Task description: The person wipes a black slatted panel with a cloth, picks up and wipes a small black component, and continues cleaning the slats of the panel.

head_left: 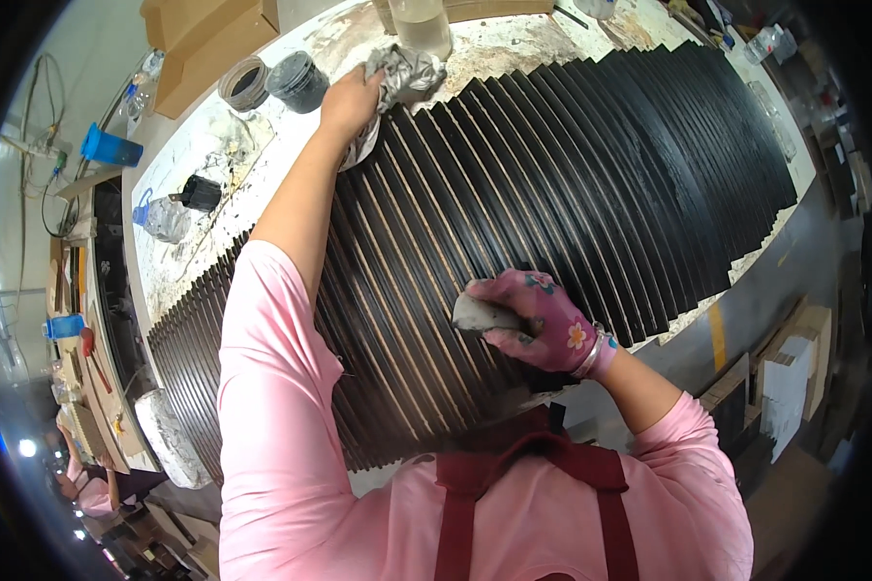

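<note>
Many long black slats [552, 184] lie side by side across the table, some with pale brown edges showing between them. My left hand [349, 105], bare, reaches to their far end and has its fingers closed on a crumpled grey-and-white rag [409, 74]. Part of that cloth hangs down beside my wrist. In a pink flowered glove with dark smudges, my right hand [552, 327] is over the near middle of the slats. It grips a whitish, dark-stained wad [482, 314], perhaps a cloth or sponge, against or just above them; contact cannot be made out.
Beyond my left hand stand a tub of dark stuff [296, 81], a second round tub [243, 83] and a clear container of yellowish liquid [420, 27]. A plastic bottle [165, 219] and cardboard box [202, 48] are at left. Stacked boards [794, 378] stand at right.
</note>
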### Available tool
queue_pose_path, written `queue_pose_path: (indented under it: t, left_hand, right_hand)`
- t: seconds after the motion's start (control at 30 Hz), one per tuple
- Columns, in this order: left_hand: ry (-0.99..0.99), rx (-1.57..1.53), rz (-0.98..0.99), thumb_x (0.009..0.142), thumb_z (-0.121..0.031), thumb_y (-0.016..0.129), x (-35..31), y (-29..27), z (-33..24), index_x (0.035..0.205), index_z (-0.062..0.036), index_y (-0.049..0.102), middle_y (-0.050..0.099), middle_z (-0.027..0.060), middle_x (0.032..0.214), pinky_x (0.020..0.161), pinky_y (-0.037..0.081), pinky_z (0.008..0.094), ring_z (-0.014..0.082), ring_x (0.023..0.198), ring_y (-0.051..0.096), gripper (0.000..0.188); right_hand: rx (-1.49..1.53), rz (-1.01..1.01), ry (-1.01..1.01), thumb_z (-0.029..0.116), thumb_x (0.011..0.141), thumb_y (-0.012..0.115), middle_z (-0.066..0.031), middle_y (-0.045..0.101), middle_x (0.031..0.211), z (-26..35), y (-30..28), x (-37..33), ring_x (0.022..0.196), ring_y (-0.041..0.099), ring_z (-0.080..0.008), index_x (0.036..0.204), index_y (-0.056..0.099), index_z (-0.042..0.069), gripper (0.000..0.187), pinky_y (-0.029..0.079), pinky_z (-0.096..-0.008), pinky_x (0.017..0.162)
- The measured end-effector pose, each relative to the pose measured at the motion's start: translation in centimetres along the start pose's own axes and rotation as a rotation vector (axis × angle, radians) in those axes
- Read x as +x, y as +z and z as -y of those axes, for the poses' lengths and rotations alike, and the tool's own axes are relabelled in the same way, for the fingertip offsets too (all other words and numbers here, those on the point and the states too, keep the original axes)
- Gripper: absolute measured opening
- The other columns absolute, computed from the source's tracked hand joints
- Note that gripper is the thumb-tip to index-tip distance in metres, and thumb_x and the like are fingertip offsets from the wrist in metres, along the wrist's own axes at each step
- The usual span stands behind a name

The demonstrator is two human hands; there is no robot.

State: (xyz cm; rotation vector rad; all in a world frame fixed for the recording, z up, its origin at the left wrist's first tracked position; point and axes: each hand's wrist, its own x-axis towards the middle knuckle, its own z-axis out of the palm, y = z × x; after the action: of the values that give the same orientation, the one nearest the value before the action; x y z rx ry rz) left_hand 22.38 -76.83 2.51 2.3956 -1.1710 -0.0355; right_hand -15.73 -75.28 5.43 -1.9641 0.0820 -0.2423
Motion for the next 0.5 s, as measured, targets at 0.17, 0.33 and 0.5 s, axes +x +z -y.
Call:
queue_pose_path:
  t: [0.17, 0.33, 0.5]
  left_hand:
    - [0.039, -0.153, 0.390, 0.089, -0.049, 0.047, -1.4, -0.1, 0.2, 0.113, -0.0022, 0.064, 0.063, 0.0243, 0.112, 0.094, 0.044, 0.0418, 0.0389, 0.107, 0.058, 0.055]
    - [0.146, -0.091, 0.037, 0.089, -0.044, 0.053, -2.5, -1.5, -3.2, 0.116, -0.0038, 0.062, 0.065, 0.0214, 0.105, 0.085, 0.048, 0.0445, 0.0379, 0.098, 0.061, 0.048]
    - [0.608, -0.053, 0.167, 0.081, -0.029, 0.065, -4.2, -0.7, -7.0, 0.112, -0.0098, 0.067, 0.063, 0.0133, 0.103, 0.081, 0.052, 0.0412, 0.0316, 0.094, 0.061, 0.036]
  right_hand:
    - [0.366, -0.146, 0.107, 0.014, 0.077, 0.067, -0.0156, 0.062, 0.111, 1.5, 0.7, 0.2, 0.105, 0.059, -0.0337, 0.120, 0.056, 0.001, 0.046, 0.044, -0.0397, 0.093]
    - [0.035, -0.229, 0.013, 0.013, 0.078, 0.068, -0.0151, 0.062, 0.114, 0.1, -0.8, 0.0, 0.104, 0.059, -0.0304, 0.119, 0.056, -0.003, 0.046, 0.045, -0.0376, 0.092]
    - [0.216, -0.416, 0.131, 0.020, 0.085, 0.064, -0.0151, 0.057, 0.119, -1.8, -1.2, 1.1, 0.109, 0.057, -0.0222, 0.123, 0.053, -0.006, 0.047, 0.044, -0.0327, 0.095]
